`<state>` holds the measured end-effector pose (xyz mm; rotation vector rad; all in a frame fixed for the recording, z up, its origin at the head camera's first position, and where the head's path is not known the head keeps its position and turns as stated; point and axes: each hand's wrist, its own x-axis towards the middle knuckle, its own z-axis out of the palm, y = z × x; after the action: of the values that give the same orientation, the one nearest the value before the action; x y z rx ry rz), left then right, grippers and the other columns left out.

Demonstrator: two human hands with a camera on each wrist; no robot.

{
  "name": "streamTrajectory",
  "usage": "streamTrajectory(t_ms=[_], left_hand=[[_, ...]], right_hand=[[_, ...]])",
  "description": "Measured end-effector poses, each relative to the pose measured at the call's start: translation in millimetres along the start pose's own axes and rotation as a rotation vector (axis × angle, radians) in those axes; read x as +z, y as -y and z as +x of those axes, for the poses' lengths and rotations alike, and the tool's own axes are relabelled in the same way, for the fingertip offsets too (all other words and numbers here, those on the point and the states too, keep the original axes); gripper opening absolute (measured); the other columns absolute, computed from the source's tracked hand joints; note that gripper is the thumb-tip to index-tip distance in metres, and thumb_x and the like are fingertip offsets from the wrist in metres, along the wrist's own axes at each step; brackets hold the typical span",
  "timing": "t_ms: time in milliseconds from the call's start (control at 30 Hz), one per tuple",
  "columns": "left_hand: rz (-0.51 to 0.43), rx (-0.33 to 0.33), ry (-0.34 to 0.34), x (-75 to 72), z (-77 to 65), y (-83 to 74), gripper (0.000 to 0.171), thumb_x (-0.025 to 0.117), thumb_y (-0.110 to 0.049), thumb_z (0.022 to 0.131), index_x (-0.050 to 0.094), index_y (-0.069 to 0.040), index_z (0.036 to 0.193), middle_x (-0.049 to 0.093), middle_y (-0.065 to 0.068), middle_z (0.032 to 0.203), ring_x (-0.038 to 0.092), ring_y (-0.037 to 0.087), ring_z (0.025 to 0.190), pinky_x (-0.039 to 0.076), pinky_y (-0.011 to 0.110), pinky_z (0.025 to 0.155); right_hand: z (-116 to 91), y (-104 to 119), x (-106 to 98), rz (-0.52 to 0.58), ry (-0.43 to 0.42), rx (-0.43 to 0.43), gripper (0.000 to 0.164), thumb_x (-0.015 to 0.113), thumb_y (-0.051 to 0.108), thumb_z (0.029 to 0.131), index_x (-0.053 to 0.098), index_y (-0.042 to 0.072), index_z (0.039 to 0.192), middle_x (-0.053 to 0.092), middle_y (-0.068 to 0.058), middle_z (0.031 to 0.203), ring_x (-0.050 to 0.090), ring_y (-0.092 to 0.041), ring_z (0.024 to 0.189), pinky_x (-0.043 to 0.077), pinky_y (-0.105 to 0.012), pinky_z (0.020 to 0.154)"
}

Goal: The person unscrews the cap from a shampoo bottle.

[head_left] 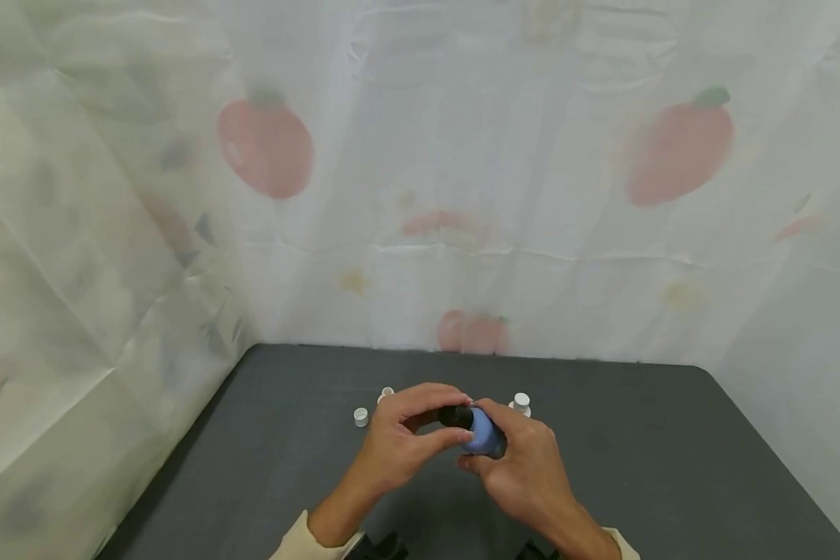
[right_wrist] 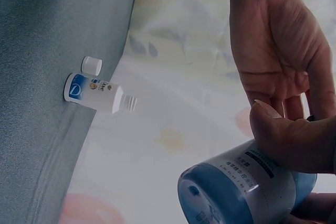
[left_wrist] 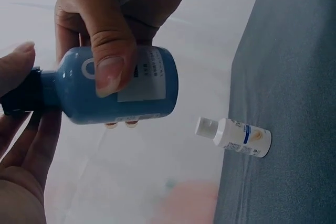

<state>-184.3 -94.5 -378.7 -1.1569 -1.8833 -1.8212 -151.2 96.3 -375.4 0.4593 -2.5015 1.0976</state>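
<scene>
My right hand [head_left: 528, 470] grips a small blue bottle [head_left: 483, 435], its thumb lying over the printed label in the left wrist view. The bottle is held tilted above the table, its black cap [head_left: 455, 417] pointing left. Thumb and fingers of my left hand [head_left: 399, 439] pinch that cap, which sits at the bottle's neck. In the right wrist view the base of the blue bottle [right_wrist: 226, 192] faces the camera, and the cap is mostly hidden behind the right hand.
Behind the right hand stands a white bottle [left_wrist: 244, 138] with its white cap on. Beyond the left hand stands an uncapped white bottle [right_wrist: 97, 93] with a bare threaded neck, a loose white cap [head_left: 360, 418] beside it. A printed curtain [head_left: 532, 303] hangs along the dark table's [head_left: 672, 467] back edge.
</scene>
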Motion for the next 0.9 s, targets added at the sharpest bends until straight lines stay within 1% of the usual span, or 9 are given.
streamTrajectory(t_ms=[67, 167, 333, 500, 600, 700, 800, 833, 900], left_hand=[[-0.008, -0.001, 0.021, -1.1, -0.2, -0.5, 0.038, 0.079, 0.004, 0.088, 0.07, 0.005, 0.125, 0.07, 0.026, 0.122, 0.073, 0.016, 0.114, 0.063, 0.038, 0.093], [-0.001, -0.032, 0.038, -2.6, -0.4, -2.2, 0.038, 0.078, 0.001, 0.091, 0.069, 0.003, 0.128, 0.071, 0.025, 0.125, 0.072, 0.017, 0.117, 0.063, 0.039, 0.094], [0.035, -0.067, 0.019, -2.8, 1.3, -4.2, 0.031, 0.08, -0.003, 0.09, 0.071, -0.004, 0.12, 0.073, 0.02, 0.115, 0.074, 0.014, 0.107, 0.065, 0.038, 0.09], [0.01, -0.057, -0.006, -0.7, 4.2, -3.7, 0.029, 0.083, -0.001, 0.086, 0.068, -0.003, 0.11, 0.071, 0.021, 0.111, 0.075, 0.018, 0.105, 0.064, 0.038, 0.091], [-0.014, -0.048, -0.006, 0.3, 5.3, -2.8, 0.032, 0.083, 0.001, 0.087, 0.067, -0.003, 0.114, 0.07, 0.023, 0.114, 0.075, 0.017, 0.107, 0.064, 0.036, 0.091], [-0.022, -0.007, 0.006, 0.7, 6.3, -1.1, 0.034, 0.081, 0.004, 0.087, 0.07, 0.001, 0.119, 0.07, 0.027, 0.116, 0.074, 0.016, 0.108, 0.064, 0.036, 0.09], [-0.033, 0.03, 0.02, 0.6, 7.0, 0.5, 0.035, 0.081, 0.006, 0.085, 0.072, 0.006, 0.119, 0.07, 0.029, 0.118, 0.073, 0.019, 0.111, 0.064, 0.037, 0.091], [-0.035, 0.037, 0.028, 0.3, 6.8, 0.6, 0.035, 0.081, 0.007, 0.085, 0.072, 0.007, 0.119, 0.069, 0.029, 0.12, 0.073, 0.02, 0.113, 0.064, 0.037, 0.091], [-0.045, 0.028, 0.046, -0.6, 6.2, 0.7, 0.037, 0.08, 0.006, 0.087, 0.07, 0.007, 0.123, 0.069, 0.028, 0.124, 0.072, 0.02, 0.117, 0.063, 0.036, 0.094]], right_hand=[[-0.3, -0.8, -0.6, -0.002, -0.006, 0.003, 0.059, 0.098, 0.015, 0.068, 0.074, 0.022, 0.121, 0.079, 0.004, 0.111, 0.076, -0.016, 0.096, 0.061, -0.03, 0.078], [-0.4, -1.0, -1.5, -0.003, -0.013, 0.012, 0.06, 0.099, 0.016, 0.067, 0.074, 0.022, 0.121, 0.079, 0.004, 0.111, 0.076, -0.016, 0.096, 0.061, -0.03, 0.078], [0.0, -0.2, -1.5, -0.001, 0.0, 0.026, 0.055, 0.098, 0.014, 0.068, 0.074, 0.025, 0.117, 0.078, 0.008, 0.106, 0.075, -0.013, 0.093, 0.061, -0.029, 0.077], [-1.0, 0.6, -0.3, -0.007, 0.012, 0.027, 0.055, 0.097, 0.013, 0.069, 0.074, 0.021, 0.118, 0.077, 0.008, 0.107, 0.076, -0.012, 0.095, 0.062, -0.028, 0.079], [-1.4, 0.1, -0.1, 0.0, 0.011, 0.026, 0.059, 0.097, 0.012, 0.069, 0.074, 0.018, 0.122, 0.078, 0.006, 0.11, 0.076, -0.013, 0.095, 0.062, -0.027, 0.08], [-1.1, -0.8, -0.4, 0.008, -0.005, 0.01, 0.061, 0.098, 0.012, 0.068, 0.074, 0.016, 0.123, 0.079, 0.005, 0.109, 0.077, -0.014, 0.094, 0.062, -0.027, 0.078], [-0.8, -1.8, -1.5, 0.015, -0.014, -0.004, 0.061, 0.098, 0.013, 0.067, 0.074, 0.018, 0.122, 0.079, 0.004, 0.108, 0.076, -0.014, 0.093, 0.061, -0.026, 0.077], [-0.7, -2.0, -2.1, 0.015, -0.015, -0.004, 0.061, 0.099, 0.014, 0.067, 0.074, 0.018, 0.123, 0.079, 0.004, 0.108, 0.076, -0.015, 0.093, 0.061, -0.027, 0.077], [-0.7, -2.6, -3.1, 0.016, -0.016, 0.002, 0.062, 0.099, 0.015, 0.067, 0.074, 0.018, 0.124, 0.079, 0.003, 0.109, 0.076, -0.016, 0.093, 0.061, -0.027, 0.076]])
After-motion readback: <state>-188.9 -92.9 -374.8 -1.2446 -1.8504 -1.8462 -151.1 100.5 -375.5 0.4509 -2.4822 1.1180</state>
